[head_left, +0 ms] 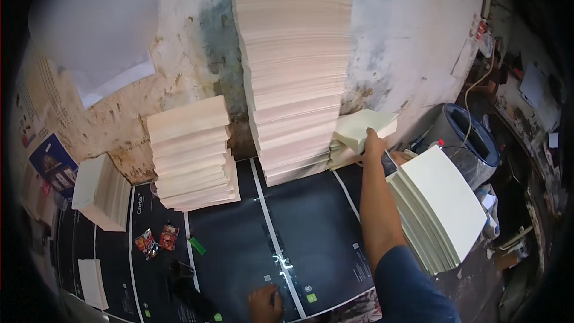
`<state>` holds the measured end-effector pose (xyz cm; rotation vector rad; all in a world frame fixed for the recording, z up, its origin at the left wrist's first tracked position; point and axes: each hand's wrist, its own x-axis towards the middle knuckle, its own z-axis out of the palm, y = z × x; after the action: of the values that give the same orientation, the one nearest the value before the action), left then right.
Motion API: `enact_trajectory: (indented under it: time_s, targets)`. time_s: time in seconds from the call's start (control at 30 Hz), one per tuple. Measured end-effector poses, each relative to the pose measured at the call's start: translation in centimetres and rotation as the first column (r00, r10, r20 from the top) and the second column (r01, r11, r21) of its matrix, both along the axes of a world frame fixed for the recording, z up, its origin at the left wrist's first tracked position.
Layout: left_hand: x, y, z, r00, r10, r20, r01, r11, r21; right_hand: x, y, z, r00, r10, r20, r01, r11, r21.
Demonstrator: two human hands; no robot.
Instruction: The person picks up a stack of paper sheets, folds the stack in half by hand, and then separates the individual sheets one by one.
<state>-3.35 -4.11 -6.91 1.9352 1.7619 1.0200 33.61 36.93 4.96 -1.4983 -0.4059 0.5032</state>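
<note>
My right arm, in a dark blue sleeve, stretches to the back of the table. There my right hand [373, 143] is closed on the near edge of a small stack of cream paper [365, 127], beside the foot of a tall paper stack [296, 78]. Part of its fingers is hidden. My left hand [265, 304] rests low over the black table covering [233, 239], its fingers curled in. Whatever it may hold is hidden. Just right of my right forearm stands a thick pile of cream sheets [445, 203].
A shorter paper stack [191, 149] and another block of paper [103, 191] stand at the left by the stained wall. Red packets [158, 240], a green lighter [197, 245] and a dark cup [180, 269] lie nearer. A blue-rimmed drum [469, 137] stands right.
</note>
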Motion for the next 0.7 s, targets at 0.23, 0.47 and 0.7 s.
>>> enact_trajectory:
  time_s: [0.23,0.47,0.7]
  targets:
    - [0.3,0.1,0.3,0.999,0.041,-0.001,-0.041,0.997,-0.072,-3.2,5.7,-1.7,0.959,0.237,0.155,-0.203,0.957,-0.207]
    - [1.0,0.7,0.1,1.0,0.011,-0.002,-0.011,1.0,-0.013,-2.6,-17.6,9.8,0.656,0.448,0.608,-0.409,0.888,-0.213]
    - [0.5,0.1,-1.1,0.999,0.009,0.05,-0.013,0.997,0.076,5.9,-30.9,13.3,0.247,0.628,0.738,-0.141,0.776,-0.614]
